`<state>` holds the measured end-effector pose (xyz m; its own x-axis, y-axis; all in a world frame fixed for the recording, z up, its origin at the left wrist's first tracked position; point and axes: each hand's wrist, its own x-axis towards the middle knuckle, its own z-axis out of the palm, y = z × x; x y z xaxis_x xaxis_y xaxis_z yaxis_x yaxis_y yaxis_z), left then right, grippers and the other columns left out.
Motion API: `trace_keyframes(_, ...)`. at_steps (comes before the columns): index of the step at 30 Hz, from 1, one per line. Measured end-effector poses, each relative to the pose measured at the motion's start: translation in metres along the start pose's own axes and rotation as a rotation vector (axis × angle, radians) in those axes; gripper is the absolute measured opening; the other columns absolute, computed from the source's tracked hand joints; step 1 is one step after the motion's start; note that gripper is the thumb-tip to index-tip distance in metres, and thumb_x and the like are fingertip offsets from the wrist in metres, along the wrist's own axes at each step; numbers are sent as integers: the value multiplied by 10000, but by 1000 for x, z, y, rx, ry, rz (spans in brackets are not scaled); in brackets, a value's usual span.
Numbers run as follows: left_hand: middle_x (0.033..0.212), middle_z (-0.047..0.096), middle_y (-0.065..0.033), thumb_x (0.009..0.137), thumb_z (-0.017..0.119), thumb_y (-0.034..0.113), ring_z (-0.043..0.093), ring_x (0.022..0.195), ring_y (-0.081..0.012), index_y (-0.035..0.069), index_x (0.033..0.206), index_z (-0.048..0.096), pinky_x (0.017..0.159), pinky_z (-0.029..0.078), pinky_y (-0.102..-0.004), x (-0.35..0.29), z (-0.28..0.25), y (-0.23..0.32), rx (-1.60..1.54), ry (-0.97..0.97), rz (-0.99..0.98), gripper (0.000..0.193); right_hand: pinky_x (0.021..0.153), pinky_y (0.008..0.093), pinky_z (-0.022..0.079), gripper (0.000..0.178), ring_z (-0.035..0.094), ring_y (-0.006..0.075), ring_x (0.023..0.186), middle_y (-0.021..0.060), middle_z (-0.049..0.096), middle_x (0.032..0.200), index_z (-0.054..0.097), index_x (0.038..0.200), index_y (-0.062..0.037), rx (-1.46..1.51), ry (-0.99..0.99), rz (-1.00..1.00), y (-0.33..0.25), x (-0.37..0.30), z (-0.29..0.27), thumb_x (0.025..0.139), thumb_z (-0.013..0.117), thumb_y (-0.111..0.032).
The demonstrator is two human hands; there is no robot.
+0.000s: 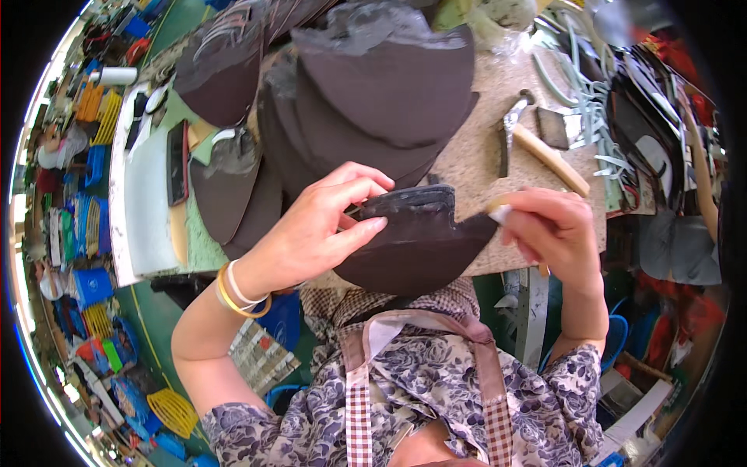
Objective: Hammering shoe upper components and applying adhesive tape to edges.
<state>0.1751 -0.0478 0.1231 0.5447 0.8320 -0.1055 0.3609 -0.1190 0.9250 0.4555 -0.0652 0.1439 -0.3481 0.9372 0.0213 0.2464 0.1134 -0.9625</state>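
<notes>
Stacked panels (pixel 381 93) lay on the counter (pixel 498 78) behind the nearest panel (pixel 412 257). A hammer (pixel 551 159) lay to their right, strips (pixel 593 101) farther right.

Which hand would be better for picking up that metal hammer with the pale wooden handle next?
Probably the right hand: it is nearer the hammer, though it pinches a small white thing. The left hand is farther off, touching the rounded dark-brown piece.
</notes>
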Motion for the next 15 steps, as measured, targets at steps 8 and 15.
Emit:
trace_keyframes(8,1062,635,-84,848,587,-9,574,880,-80,61,1367,410,665,514,-244,-15,9,-11,-98,8,-207,553,554,334,499,93,642,267,599,135,648,683,666,828,-2,-348,-290,-200,4,55,51,783,653,-82)
trace_keyframes(15,1099,639,-171,829,602,-27,643,915,-189,82,1391,362,703,535,-287,-23,9,-12,-71,-11,-116,621,572,381,507,86,637,309,641,121,650,700,654,756,-39,-513,-305,-329,5,63,72,772,651,-124)
